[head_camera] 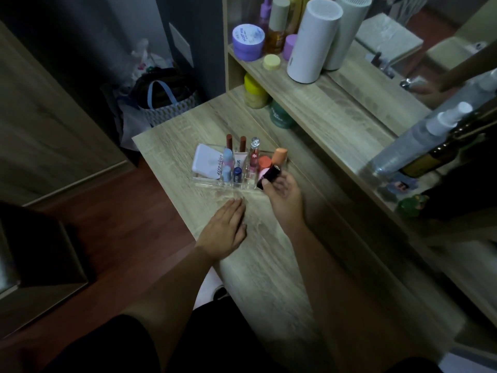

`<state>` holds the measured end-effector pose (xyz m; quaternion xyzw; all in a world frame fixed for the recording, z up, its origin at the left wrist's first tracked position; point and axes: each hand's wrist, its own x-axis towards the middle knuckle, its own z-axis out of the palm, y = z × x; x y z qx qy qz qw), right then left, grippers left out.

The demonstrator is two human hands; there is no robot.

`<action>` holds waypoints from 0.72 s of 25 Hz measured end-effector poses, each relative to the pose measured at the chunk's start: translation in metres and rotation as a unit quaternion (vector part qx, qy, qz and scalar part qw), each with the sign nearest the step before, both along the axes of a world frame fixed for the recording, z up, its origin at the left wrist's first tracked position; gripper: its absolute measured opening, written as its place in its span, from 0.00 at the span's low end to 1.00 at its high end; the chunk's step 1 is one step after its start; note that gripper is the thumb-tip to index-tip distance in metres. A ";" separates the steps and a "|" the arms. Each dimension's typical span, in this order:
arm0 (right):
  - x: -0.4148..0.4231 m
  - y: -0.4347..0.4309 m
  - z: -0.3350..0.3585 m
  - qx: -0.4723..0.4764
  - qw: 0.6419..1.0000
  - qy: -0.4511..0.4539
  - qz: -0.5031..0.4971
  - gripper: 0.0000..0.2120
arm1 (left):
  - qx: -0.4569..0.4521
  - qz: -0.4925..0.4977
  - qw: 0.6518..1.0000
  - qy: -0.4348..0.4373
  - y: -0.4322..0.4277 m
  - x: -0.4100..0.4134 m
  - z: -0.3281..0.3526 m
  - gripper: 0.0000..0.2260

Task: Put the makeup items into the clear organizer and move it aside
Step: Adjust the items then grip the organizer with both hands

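Note:
The clear organizer [200, 181] stands on the wooden dressing table [263, 254], near its left end. It holds a white compact [205, 161], two brown lipsticks, pale blue tubes, a blue lip balm, a pink gloss and an orange sponge [279, 155]. My right hand [282, 196] is at the organizer's right front corner, shut on a dark lipstick tube [269, 176] that tilts over the right compartment. My left hand [226, 230] lies flat on the table in front of the organizer, fingers together, holding nothing.
A raised shelf [317, 100] behind the table carries a purple jar [247, 42], bottles, a tall white cylinder [312, 39] and spray bottles [430, 135] on the right. A mirror stands behind the shelf. Bags [161, 103] sit on the floor to the left.

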<state>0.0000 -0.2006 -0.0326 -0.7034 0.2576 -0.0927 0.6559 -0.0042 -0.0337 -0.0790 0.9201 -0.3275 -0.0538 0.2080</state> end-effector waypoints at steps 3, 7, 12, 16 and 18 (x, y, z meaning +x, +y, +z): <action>0.009 -0.001 -0.002 0.015 1.000 -0.005 0.012 0.16 | 0.000 -0.003 1.000 -0.007 0.000 0.000 -0.001 0.23; 0.016 0.001 -0.005 0.004 1.000 -0.005 0.022 0.16 | -0.001 0.000 1.000 -0.009 0.001 0.000 0.000 0.23; 0.021 0.005 -0.005 -0.069 0.996 0.000 0.064 0.16 | 0.000 -0.001 1.000 -0.020 0.000 -0.001 -0.001 0.23; 0.020 0.005 -0.008 -0.119 0.989 0.010 0.086 0.16 | -0.002 0.003 1.000 -0.017 0.001 -0.001 -0.002 0.23; 0.022 0.006 -0.009 -0.154 0.983 0.012 0.095 0.15 | -0.001 0.004 1.000 -0.019 0.000 -0.001 -0.001 0.23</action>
